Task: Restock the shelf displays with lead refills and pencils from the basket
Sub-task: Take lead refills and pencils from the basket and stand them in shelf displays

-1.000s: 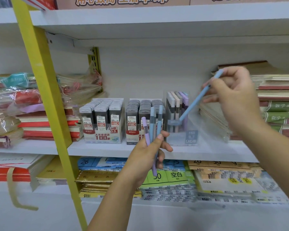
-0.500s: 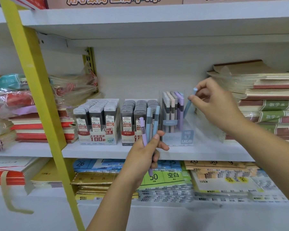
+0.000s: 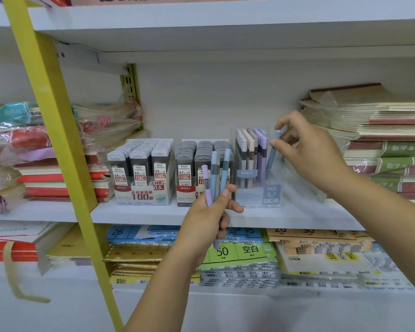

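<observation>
My left hand (image 3: 209, 221) grips three mechanical pencils (image 3: 215, 173) upright in front of the shelf: one purple, two blue. My right hand (image 3: 307, 152) pinches the top of a blue pencil (image 3: 272, 152) that stands nearly upright at the right side of the clear pencil display box (image 3: 271, 192), among several beige and purple pencils. To the left of that box stand two lead refill display boxes, marked 0.5 (image 3: 141, 185) and 0.7 (image 3: 187, 183), both packed with grey cases. The basket is out of view.
A yellow upright post (image 3: 58, 144) crosses the left of the shelf. Stacked notebooks (image 3: 381, 149) lie at the right, wrapped notebook packs (image 3: 34, 149) at the left. The lower shelf holds packs of paper pads (image 3: 237, 255).
My right hand has brought the blue pencil from a slanted hold above the display box down into the box, now almost upright. My left hand has stayed put with its three pencils.
</observation>
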`<state>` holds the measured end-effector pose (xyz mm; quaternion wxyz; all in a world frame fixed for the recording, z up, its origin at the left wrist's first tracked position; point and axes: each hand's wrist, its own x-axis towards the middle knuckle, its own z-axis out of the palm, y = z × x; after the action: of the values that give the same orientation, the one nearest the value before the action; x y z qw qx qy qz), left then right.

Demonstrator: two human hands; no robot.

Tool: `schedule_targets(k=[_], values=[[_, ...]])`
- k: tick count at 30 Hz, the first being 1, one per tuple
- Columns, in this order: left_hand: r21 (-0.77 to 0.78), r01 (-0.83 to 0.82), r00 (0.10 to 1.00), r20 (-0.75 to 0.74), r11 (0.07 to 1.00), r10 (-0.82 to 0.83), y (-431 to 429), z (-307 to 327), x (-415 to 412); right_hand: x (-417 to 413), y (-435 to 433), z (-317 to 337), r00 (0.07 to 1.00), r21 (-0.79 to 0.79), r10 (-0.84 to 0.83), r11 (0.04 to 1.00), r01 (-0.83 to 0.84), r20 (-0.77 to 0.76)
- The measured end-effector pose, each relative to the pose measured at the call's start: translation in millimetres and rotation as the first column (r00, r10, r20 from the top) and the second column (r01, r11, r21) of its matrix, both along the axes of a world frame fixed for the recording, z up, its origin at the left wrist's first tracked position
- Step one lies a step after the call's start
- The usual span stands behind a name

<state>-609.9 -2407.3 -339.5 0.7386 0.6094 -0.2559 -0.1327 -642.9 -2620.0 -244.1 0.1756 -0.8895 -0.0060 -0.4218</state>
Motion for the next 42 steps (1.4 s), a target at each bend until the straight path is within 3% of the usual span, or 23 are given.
schedule_targets(k=[14, 17, 20, 24, 27, 32, 36, 38, 42], values=[[-0.010, 0.019, 1.000, 0.006, 1.000, -0.019, 4.0, 1.2, -0.3, 13.3, -1.2, -3.2, 0.987, -0.009, -0.130, 0.991, 0.130, -0.097], [-0.015, 0.042, 0.999, 0.007, 0.999, -0.042, 4.7, 2.2, -1.7, -0.8, 9.4, -2.5, 0.993, 0.020, -0.105, 0.994, 0.104, 0.052], [-0.026, 0.072, 0.997, 0.023, 0.997, -0.071, 4.6, 3.5, -3.5, -18.9, 32.3, -5.6, 0.989, 0.140, 0.073, 0.986, -0.091, 0.129], [0.011, 0.116, 0.991, 0.061, 0.993, -0.116, 3.1, 4.5, -8.0, -25.9, 62.4, -13.1, 0.894, 0.463, 0.442, 0.809, -0.363, -0.071], [0.049, 0.127, 0.989, 0.069, 0.991, -0.130, 2.1, 4.3, -10.4, -25.1, 70.0, -19.0, 0.845, 0.557, 0.535, 0.706, -0.437, -0.014], [-0.005, 0.086, 0.996, 0.002, 0.996, -0.086, 3.0, 3.0, -6.7, -29.1, 56.2, -8.5, 0.886, 0.555, 0.407, 0.695, -0.458, 0.221], [-0.012, 0.017, 0.999, 0.031, 1.000, -0.017, 3.5, -0.3, -0.4, -32.9, 31.3, 12.1, 0.867, 0.369, 0.264, 0.824, -0.430, 0.422], [-0.032, 0.001, 1.000, 0.026, 0.999, 0.000, 2.7, -1.4, 1.8, -30.7, 19.8, 15.7, 0.885, 0.262, 0.233, 0.897, -0.356, 0.404], [-0.067, -0.011, 1.000, 0.008, 0.998, 0.011, 0.9, -2.5, 3.0, -18.3, 6.8, 9.8, 0.968, 0.092, 0.156, 0.980, -0.176, 0.196]])
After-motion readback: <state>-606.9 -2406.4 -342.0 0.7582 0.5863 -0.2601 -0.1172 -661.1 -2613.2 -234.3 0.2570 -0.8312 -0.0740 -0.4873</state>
